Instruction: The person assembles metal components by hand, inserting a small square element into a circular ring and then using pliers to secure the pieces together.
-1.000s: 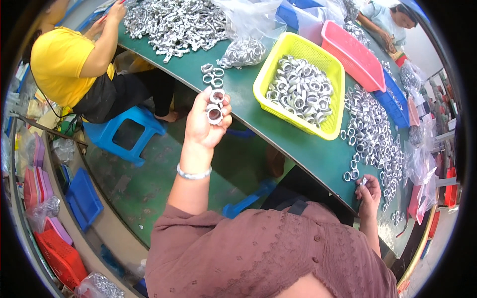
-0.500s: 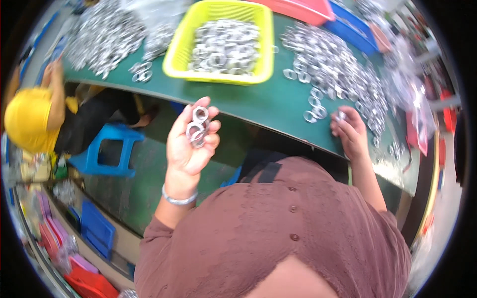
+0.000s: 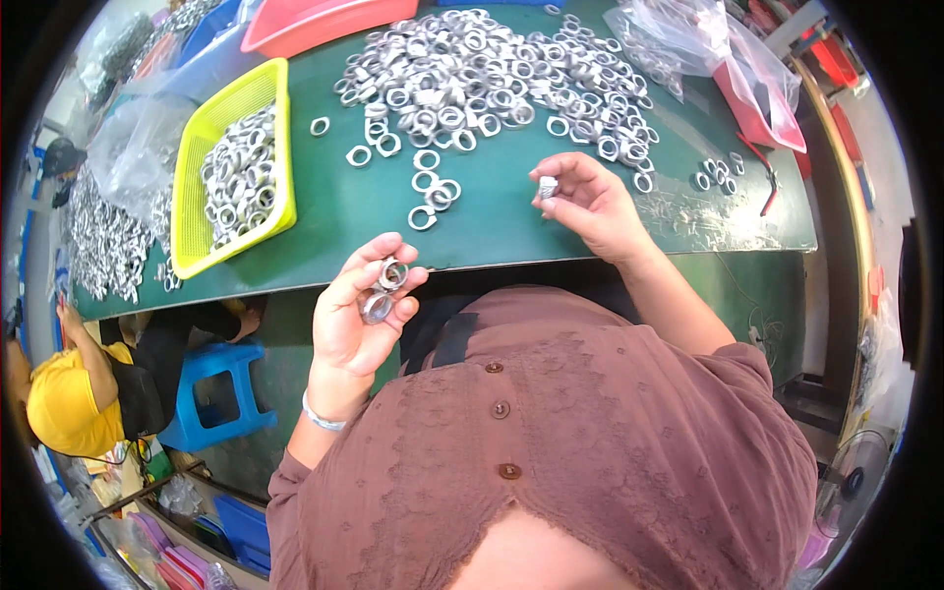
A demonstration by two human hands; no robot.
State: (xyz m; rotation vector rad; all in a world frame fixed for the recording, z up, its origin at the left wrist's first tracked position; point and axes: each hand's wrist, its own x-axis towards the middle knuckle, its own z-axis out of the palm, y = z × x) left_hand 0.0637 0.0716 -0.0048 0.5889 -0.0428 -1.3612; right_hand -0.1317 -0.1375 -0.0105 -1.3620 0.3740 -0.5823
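My left hand (image 3: 359,310), palm up, curls its fingers around a few silvery metal rings (image 3: 378,305) over the table's front edge. Between thumb and fingertips my right hand (image 3: 590,206) pinches one metal ring (image 3: 548,187), seen edge-on above the green table (image 3: 334,216). A large heap of loose metal rings (image 3: 472,74) lies beyond both hands, with a short trail of rings (image 3: 425,185) running toward me between them. On the left stands a yellow plastic basket (image 3: 285,182) partly filled with similar rings.
A pink tray (image 3: 329,28) sits at the back, and another pink bin (image 3: 752,118) with plastic bags is at the right. Several rings (image 3: 716,177) and a red-handled tool (image 3: 770,182) lie nearby. At left, a person in yellow (image 3: 74,403) sits by a blue stool (image 3: 221,393).
The view has swung to the right, so the basket and heap appear further left. My right hand has turned its pinched ring edge-on. The left hand still holds its rings.
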